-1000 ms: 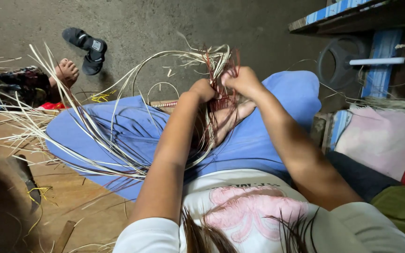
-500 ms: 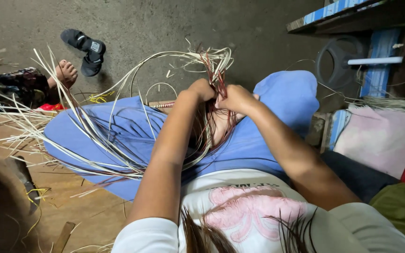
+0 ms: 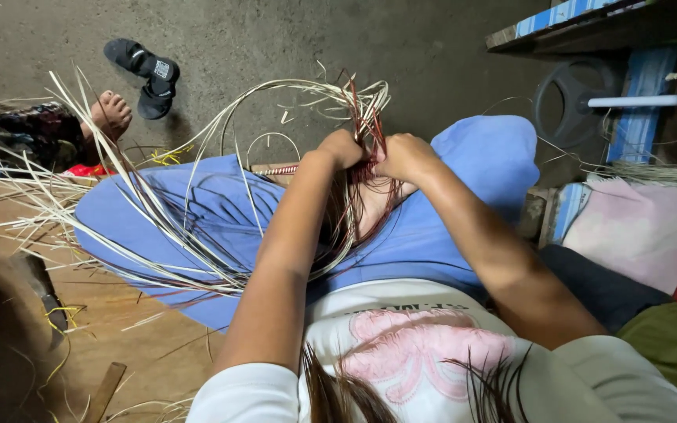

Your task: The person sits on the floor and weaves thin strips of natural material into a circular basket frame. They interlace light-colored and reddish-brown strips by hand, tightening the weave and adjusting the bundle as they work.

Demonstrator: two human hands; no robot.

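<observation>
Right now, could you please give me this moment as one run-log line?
left hand: grips strip bundle | right hand: grips same bundle | loose strips: fan across blue lap | black sandals: on floor

Black sandals (image 3: 144, 73), steering wheel (image 3: 570, 100), pink cushion (image 3: 638, 235)

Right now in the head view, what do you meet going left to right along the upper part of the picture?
Bare foot → black sandals → left hand → right hand → round black fan base → pink cloth bundle.
</observation>
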